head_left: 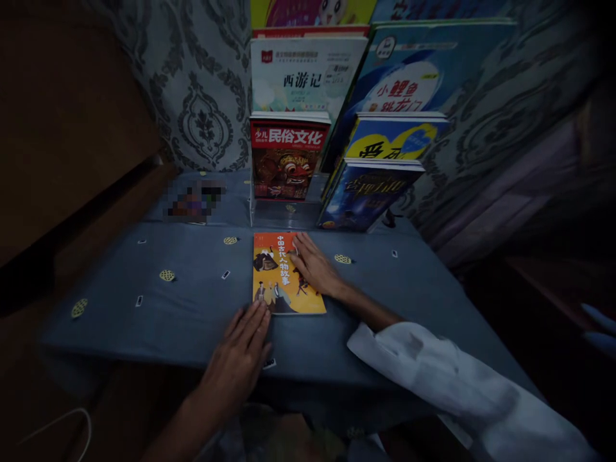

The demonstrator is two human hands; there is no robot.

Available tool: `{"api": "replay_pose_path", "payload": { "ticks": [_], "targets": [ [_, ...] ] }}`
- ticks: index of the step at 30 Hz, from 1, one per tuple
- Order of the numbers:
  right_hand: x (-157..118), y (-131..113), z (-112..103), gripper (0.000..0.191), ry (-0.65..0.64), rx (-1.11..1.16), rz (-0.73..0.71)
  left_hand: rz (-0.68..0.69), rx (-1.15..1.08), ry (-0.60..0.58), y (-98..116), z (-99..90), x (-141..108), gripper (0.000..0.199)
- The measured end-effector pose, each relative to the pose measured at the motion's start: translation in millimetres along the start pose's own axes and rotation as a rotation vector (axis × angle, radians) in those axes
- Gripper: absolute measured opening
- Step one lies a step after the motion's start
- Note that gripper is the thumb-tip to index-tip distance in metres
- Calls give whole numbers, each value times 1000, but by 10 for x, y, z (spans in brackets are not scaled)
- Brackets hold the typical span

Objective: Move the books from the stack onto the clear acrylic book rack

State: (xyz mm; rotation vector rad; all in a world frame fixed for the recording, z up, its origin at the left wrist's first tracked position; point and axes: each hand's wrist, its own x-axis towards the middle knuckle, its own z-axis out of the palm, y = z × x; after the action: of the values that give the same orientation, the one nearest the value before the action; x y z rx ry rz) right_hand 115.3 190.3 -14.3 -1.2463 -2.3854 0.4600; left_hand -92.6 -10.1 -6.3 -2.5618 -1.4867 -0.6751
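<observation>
A closed orange-and-yellow book with Chinese characters and drawn figures on its cover lies flat on the blue-grey tablecloth. My right hand rests on the book's upper right side, fingers stretched out over the cover. At the lower left corner, the fingertips of my left hand touch the cover, while its palm lies over the cloth near the table's front edge. Neither hand grips the book. A pale sleeve covers my right forearm.
Just behind the book stands a clear stand holding several upright books, among them a red one and a dark blue one. A blurred-out item lies at the back left. Patterned curtain hangs behind.
</observation>
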Motion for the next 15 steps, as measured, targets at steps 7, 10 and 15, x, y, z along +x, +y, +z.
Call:
{"api": "replay_pose_path", "payload": {
  "ticks": [7, 10, 15],
  "targets": [
    [-531, -256, 39, 64, 14, 18, 27, 28, -33, -155, -192, 101, 217, 75],
    [-652, -311, 47, 64, 29, 10, 19, 15, -100, -200, -425, 251, 517, 73],
    [-751, -358, 18, 63, 18, 18, 61, -146, -184, -181, -777, 560, 1131, 69]
  ]
}}
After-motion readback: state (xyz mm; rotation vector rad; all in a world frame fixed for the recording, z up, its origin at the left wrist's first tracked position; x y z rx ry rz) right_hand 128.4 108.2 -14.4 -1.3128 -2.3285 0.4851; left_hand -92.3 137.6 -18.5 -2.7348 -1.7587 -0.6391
